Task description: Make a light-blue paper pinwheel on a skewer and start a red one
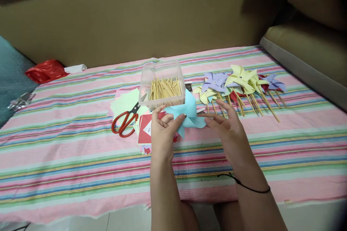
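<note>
A light blue paper pinwheel [191, 111] with a small metallic dot at its centre is held up between both hands. My left hand [165, 124] pinches it at the middle, thumb beside the dot. With thumb and forefinger, my right hand [223, 121] grips the tip of its right blade; the other fingers are lifted. No stick shows on this pinwheel. Just behind it stands a clear plastic box [162, 68] with many thin wooden sticks [166, 88]. Left of my left hand lie red-handled scissors [126, 121] and a red paper square [145, 129].
Finished pinwheels [242, 79] on sticks lie in a heap at the right. Pale green paper sheets [124, 103] sit under the scissors. A red plastic bag [47, 71] is at the far left. The striped cloth [81, 151] ends at the near edge; a cushioned seat [311, 54] borders the right.
</note>
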`<action>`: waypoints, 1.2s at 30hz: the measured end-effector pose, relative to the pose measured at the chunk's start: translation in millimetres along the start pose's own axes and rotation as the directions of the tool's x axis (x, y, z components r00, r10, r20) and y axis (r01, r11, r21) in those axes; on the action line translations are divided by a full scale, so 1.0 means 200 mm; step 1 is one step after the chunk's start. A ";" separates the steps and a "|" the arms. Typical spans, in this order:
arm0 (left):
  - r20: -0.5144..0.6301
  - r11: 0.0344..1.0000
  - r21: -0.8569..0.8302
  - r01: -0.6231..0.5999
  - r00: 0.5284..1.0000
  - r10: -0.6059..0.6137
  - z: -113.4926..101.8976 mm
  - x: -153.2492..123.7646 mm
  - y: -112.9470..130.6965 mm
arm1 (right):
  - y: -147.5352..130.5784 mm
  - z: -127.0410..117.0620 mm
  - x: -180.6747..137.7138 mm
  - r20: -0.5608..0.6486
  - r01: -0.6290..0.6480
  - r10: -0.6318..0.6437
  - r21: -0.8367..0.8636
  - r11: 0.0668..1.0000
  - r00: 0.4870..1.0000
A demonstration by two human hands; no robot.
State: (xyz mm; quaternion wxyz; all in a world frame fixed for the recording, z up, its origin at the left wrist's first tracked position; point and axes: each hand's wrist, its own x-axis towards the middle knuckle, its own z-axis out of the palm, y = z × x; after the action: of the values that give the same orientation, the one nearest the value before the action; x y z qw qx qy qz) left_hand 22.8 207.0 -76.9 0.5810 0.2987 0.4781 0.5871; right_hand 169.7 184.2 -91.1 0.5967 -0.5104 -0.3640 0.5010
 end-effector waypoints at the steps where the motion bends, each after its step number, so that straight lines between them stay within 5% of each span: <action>1: -0.027 0.999 -0.046 0.002 1.000 -0.004 0.00 0.00 0.00 | 0.00 0.00 0.00 -0.020 -0.010 0.010 0.011 1.000 1.000; 6: -0.104 0.986 -0.168 -0.018 0.995 0.001 -0.03 0.01 0.00 | -0.01 -0.01 0.00 -0.092 -0.031 0.037 0.065 0.997 0.995; 15: -0.013 0.936 -0.349 -0.041 0.999 0.039 -0.13 -0.01 0.06 | -0.03 0.02 -0.03 -0.071 -0.002 0.001 -0.005 1.000 0.997; 23: 0.096 0.980 -0.175 -0.092 0.989 0.110 -0.17 -0.05 0.08 | -0.13 0.23 -0.11 0.158 0.381 -0.353 -0.209 0.901 0.922; 36: 0.276 0.968 -0.177 -0.180 0.935 0.224 -0.18 -0.07 0.07 | -0.14 0.24 -0.15 0.108 0.467 -0.459 -0.342 0.816 0.882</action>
State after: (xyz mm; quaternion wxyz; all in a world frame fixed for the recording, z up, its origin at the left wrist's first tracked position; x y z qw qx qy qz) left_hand -13.0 188.7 -73.8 0.6027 0.3859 0.3080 0.6268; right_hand 123.1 168.3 -50.6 0.5935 -0.5013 -0.5682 0.2714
